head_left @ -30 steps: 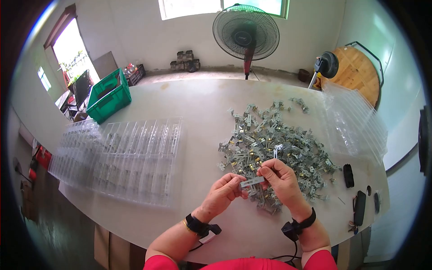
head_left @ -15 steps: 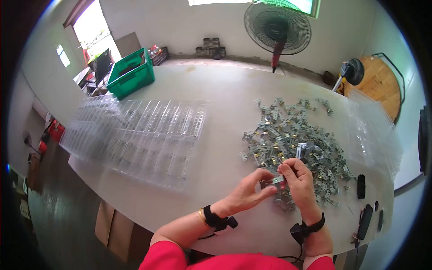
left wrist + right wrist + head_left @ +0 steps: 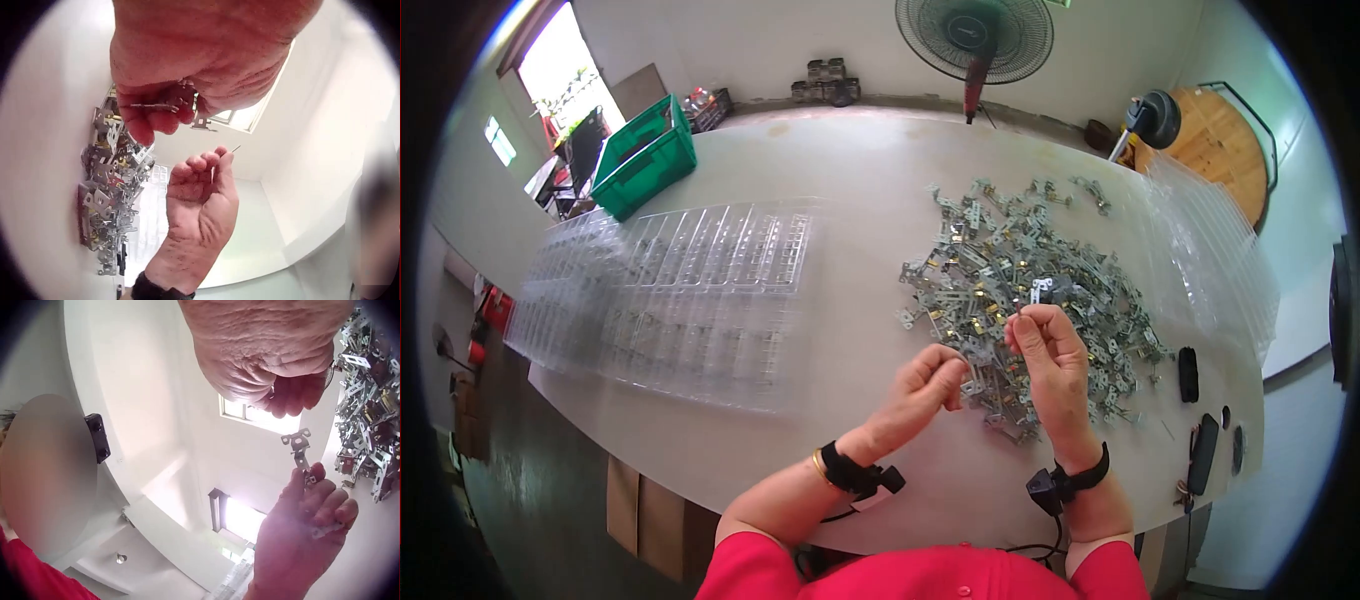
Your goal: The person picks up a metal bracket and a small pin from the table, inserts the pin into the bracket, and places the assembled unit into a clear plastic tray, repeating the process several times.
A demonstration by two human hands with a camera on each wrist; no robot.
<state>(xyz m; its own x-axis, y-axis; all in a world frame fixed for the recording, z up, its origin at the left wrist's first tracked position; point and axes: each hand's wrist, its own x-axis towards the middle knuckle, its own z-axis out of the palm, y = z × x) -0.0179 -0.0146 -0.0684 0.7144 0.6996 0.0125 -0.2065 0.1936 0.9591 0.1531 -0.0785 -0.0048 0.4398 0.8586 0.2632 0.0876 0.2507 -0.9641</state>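
Observation:
The left hand point(image 3: 915, 400) is at the near left edge of the pile of small metal parts point(image 3: 1040, 270). In the right wrist view this hand point(image 3: 306, 531) pinches a metal bracket point(image 3: 300, 450) between thumb and finger, and another metal piece point(image 3: 328, 530) lies under its curled fingers. The right hand point(image 3: 1055, 385) is over the pile's near side, thumb against fingertips. A thin pin-like piece point(image 3: 235, 149) sticks out from the pinch of the right hand point(image 3: 200, 200) in the left wrist view. The two hands are apart.
Clear plastic trays point(image 3: 690, 300) lie on the left of the table point(image 3: 860, 180), with a green crate point(image 3: 645, 160) behind them. More clear trays point(image 3: 1210, 250) lie at the right. Black items point(image 3: 1202, 450) sit at the right edge; a fan point(image 3: 975, 35) stands beyond.
The hands were together around a metal bracket; now they have parted, the left one keeping a bracket. The head view has shifted between frames.

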